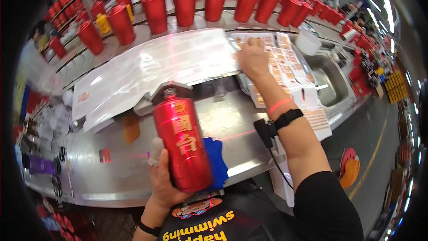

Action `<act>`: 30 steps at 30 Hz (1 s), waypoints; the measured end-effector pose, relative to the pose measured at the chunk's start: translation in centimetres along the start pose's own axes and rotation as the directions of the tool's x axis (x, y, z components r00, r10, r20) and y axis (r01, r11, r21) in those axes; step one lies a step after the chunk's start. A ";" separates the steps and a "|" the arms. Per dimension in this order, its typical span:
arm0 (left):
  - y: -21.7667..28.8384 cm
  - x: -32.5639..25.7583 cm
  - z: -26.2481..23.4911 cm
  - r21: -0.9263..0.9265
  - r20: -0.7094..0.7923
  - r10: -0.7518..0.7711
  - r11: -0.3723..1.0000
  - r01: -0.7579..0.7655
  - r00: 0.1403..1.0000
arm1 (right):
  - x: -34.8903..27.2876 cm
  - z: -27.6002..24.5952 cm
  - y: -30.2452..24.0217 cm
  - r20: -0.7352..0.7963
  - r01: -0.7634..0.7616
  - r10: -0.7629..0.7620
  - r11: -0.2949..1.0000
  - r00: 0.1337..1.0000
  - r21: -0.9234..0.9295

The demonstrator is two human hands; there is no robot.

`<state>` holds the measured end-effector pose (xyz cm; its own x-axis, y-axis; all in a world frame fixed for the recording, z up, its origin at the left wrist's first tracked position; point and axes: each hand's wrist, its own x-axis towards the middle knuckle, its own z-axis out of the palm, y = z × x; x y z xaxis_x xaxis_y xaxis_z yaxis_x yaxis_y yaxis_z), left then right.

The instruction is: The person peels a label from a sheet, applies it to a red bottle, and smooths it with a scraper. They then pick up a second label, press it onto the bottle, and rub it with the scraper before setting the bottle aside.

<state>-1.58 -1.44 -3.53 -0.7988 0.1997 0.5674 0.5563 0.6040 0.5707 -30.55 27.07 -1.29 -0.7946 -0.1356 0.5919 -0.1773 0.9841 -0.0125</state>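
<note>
Red and glossy, the bottle (183, 140) with gold characters stood upright in the left hand (162, 176), which was clamped around its lower body above the steel table (111, 169). A blue cloth (216, 160) lay just behind it. The right hand (253, 58) rested flat, fingers spread, on label sheets (290, 69) farther along, beside clear plastic film (160, 64). Rows of red bottles (214, 0) stood beyond.

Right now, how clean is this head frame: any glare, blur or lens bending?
Head view: strong fisheye bending with a dark rim; ceiling-light glare on the clear plastic sheet and steel bench; the red bottle in the left hand is fairly sharp; the edges are smeared.
</note>
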 end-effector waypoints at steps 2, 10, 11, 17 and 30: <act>-0.2 -0.1 0.1 -0.028 0.027 -0.034 0.999 0.034 0.999 | -0.1 0.0 -0.1 -0.132 0.058 -0.055 0.998 0.990 0.020; 0.6 0.8 -0.2 0.065 -0.008 0.038 0.997 -0.037 0.999 | -1.8 -5.0 13.6 -0.022 -0.152 0.167 0.939 0.986 0.308; 0.7 0.6 -0.1 0.049 -0.004 0.020 0.999 -0.020 1.000 | -2.6 -4.8 16.9 0.037 -0.194 0.191 0.951 0.981 0.240; 0.5 -0.2 -0.3 0.064 0.015 -0.029 0.998 0.028 0.999 | -5.8 -3.7 23.0 0.360 -0.413 0.489 0.870 0.795 -0.270; 0.5 0.3 -3.5 -0.078 0.309 -0.120 0.985 0.151 0.944 | -6.2 -1.4 27.8 0.266 0.022 0.147 0.839 0.953 -0.544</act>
<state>-0.75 -3.81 -0.98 -0.8913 0.3537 0.2836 0.4452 0.5649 0.6948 -29.74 55.45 -4.23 -0.9374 -0.0149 0.3478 0.1495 0.8851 0.4408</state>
